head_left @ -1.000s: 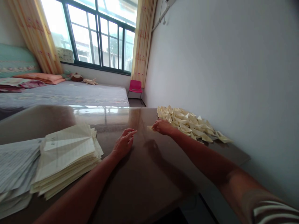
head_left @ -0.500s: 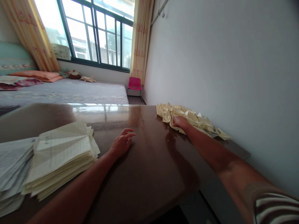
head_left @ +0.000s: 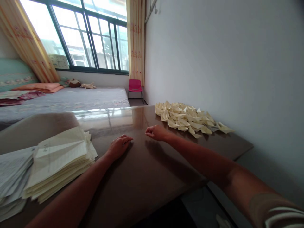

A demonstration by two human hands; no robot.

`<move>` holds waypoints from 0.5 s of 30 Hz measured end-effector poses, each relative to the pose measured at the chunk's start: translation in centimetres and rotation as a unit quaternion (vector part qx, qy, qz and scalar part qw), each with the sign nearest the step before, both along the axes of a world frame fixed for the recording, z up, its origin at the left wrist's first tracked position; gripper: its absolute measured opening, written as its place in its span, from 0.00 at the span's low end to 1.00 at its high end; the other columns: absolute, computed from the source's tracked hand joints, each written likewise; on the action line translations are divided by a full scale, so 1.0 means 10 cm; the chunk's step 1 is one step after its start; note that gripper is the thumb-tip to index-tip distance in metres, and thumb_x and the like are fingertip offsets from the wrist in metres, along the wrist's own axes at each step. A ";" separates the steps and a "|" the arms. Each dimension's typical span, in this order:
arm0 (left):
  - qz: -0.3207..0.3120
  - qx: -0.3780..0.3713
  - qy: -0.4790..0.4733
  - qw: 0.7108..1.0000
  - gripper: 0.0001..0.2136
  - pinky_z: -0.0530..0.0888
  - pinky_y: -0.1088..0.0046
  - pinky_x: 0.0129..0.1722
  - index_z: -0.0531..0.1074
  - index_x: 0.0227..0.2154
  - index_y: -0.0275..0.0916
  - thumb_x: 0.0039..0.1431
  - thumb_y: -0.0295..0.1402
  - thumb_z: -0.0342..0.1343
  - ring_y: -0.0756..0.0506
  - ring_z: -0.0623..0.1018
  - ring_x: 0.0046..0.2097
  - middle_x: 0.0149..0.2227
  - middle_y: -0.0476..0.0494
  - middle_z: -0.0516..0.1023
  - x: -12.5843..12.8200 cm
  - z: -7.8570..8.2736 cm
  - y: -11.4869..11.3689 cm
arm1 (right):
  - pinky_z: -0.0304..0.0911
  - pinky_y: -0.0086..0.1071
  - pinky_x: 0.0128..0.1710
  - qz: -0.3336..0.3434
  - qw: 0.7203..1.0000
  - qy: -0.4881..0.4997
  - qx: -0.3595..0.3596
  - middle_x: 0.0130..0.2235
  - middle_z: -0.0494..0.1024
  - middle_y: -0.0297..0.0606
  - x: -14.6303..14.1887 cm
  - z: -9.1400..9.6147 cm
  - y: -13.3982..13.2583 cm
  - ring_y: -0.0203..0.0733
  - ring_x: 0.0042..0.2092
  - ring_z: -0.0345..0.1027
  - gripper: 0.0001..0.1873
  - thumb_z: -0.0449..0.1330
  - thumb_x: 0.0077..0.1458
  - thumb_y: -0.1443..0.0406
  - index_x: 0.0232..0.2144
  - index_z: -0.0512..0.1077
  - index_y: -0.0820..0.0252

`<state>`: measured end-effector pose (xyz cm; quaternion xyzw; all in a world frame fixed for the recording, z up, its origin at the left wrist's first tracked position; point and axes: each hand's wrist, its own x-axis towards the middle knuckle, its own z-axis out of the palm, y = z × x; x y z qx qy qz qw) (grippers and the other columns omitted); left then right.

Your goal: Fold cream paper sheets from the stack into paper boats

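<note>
My left hand (head_left: 120, 147) rests low over the brown table with its fingers bent and drawn together; nothing shows in them. Across a short gap, my right hand (head_left: 155, 132) hovers above the tabletop, its fingers curled in and no paper visible between them. Beyond the right forearm lies a crowd of folded cream paper boats (head_left: 182, 115), set close together near the wall. To the left of my left hand is a thick stack of cream lined paper sheets (head_left: 63, 152), its top sheet creased.
A second pile of whitish printed papers (head_left: 13, 171) lies at the far left. The glossy table (head_left: 133, 183) has its near edge running up to the right. Behind it are a bed (head_left: 99, 98), a pink chair (head_left: 135, 85) and a wall (head_left: 213, 63) on the right.
My right hand has moved left and nearer, away from the paper boats, towards my left hand. The left hand's spread fingers have drawn together. The view has shifted slightly.
</note>
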<state>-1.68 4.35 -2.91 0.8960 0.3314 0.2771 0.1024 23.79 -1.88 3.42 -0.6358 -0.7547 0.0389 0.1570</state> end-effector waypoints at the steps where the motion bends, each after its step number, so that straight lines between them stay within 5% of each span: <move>1: 0.002 0.004 0.015 1.000 0.14 0.72 0.73 0.38 0.77 0.41 0.47 0.60 0.35 0.47 0.47 0.78 0.37 0.40 0.48 0.78 0.00 0.01 0.00 | 0.60 0.24 0.35 0.025 0.999 0.019 0.005 0.34 0.81 0.30 -0.12 -0.09 0.02 0.35 0.35 0.72 0.14 0.60 0.55 0.54 0.39 0.77 0.54; 5: 0.028 0.021 0.064 0.997 0.16 0.72 0.73 0.39 0.76 0.43 0.47 0.61 0.37 0.44 0.46 0.78 0.38 0.42 0.48 0.78 -0.01 0.04 -0.02 | 0.62 0.25 0.35 0.077 0.994 0.075 0.026 0.32 0.81 0.29 -0.33 -0.33 0.17 0.34 0.33 0.72 0.11 0.60 0.56 0.62 0.42 0.77 0.53; 10: 0.029 0.043 0.127 0.991 0.18 0.72 0.71 0.42 0.75 0.46 0.47 0.62 0.36 0.42 0.44 0.77 0.42 0.44 0.45 0.76 0.08 0.10 -0.12 | 0.63 0.26 0.37 0.051 0.987 0.141 0.056 0.35 0.82 0.31 -0.22 -0.49 0.27 0.37 0.35 0.73 0.10 0.59 0.57 0.63 0.39 0.78 0.54; 15: -0.029 -0.039 0.187 0.981 0.17 0.71 0.70 0.47 0.75 0.47 0.42 0.60 0.35 0.46 0.44 0.76 0.44 0.47 0.41 0.76 0.09 0.39 -0.15 | 0.63 0.26 0.40 0.074 0.977 0.189 0.058 0.38 0.82 0.34 -0.14 -0.56 0.27 0.37 0.38 0.73 0.11 0.57 0.58 0.64 0.38 0.78 0.58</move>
